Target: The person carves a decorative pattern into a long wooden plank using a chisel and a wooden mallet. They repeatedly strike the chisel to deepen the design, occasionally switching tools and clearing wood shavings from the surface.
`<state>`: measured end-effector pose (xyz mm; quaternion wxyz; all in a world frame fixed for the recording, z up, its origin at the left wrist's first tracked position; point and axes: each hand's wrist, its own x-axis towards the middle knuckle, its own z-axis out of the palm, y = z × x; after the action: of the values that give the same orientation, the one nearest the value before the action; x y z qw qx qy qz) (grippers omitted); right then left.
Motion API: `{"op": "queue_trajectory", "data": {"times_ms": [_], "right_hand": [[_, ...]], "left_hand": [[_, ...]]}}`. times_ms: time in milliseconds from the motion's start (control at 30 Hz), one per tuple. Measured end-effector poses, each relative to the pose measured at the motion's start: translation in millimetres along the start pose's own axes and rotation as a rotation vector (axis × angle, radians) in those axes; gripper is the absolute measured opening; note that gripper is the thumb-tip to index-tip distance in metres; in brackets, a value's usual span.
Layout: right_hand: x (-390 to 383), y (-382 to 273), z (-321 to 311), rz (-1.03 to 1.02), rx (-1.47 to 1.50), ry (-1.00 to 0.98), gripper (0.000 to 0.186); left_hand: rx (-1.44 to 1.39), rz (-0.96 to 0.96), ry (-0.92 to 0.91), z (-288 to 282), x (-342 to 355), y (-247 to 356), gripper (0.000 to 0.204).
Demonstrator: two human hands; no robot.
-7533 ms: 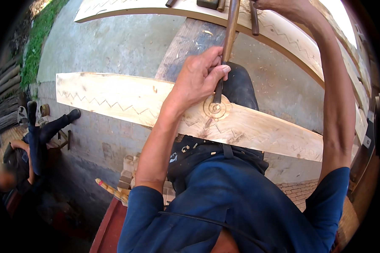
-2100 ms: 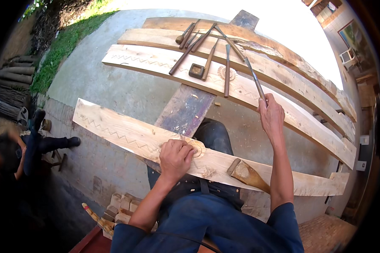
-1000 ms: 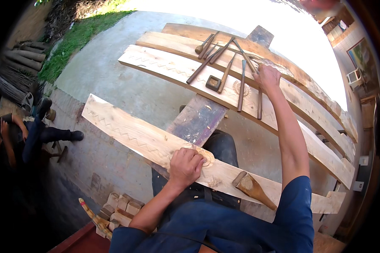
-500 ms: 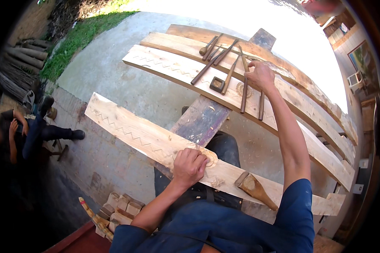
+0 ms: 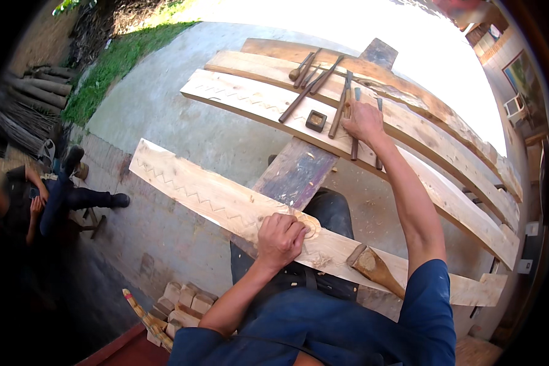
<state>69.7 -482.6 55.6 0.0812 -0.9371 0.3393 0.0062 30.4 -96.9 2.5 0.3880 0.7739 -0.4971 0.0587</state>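
Observation:
My left hand (image 5: 280,241) is closed and rests on a pale plank (image 5: 192,190) lying across my lap. Beside its fingertips is a round carved pattern (image 5: 311,227); whatever the fingers may hold is hidden. A line of carved zigzags runs along the plank to the left. A wooden mallet (image 5: 375,269) lies on the plank's right part. Farther off, my right hand (image 5: 365,119) is among several chisels on another zigzag-marked plank (image 5: 216,91), its fingers closed around a light-handled chisel (image 5: 348,105). A dark-handled chisel (image 5: 355,147) and a small square dark box (image 5: 316,121) lie nearby.
Two more long boards (image 5: 250,64) lie behind the zigzag-marked one. A stained support board (image 5: 296,171) runs between the planks. Wood blocks (image 5: 183,300) are piled at lower left. A seated person (image 5: 36,195) is at far left, near stacked logs (image 5: 43,88).
My right hand has come lower and slightly left among the chisels. One chisel's light handle now lies close beside its neighbour. My left hand stays by the round carving.

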Motion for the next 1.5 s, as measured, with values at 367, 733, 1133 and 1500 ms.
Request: {"op": "queue_trajectory", "data": {"times_ms": [367, 733, 1133, 1500], "right_hand": [[-10.8, -7.4, 21.5, -0.096, 0.14, 0.052, 0.034], [-61.4, 3.2, 0.4, -0.168, 0.179, 0.236, 0.041], [-246.2, 20.7, 0.3, 0.019, 0.459, 0.059, 0.025], [-352.6, -10.4, 6.8, -0.166, 0.339, 0.235, 0.063]], "left_hand": [[0.02, 0.0, -0.006, 1.3, -0.1, 0.5, 0.017], [0.024, -0.057, 0.078, 8.8, -1.4, -2.5, 0.02], [-0.011, -0.128, 0.173, 15.4, -8.6, -7.7, 0.023], [-0.147, -0.238, 0.07, 3.1, 3.4, -4.1, 0.018]]}}
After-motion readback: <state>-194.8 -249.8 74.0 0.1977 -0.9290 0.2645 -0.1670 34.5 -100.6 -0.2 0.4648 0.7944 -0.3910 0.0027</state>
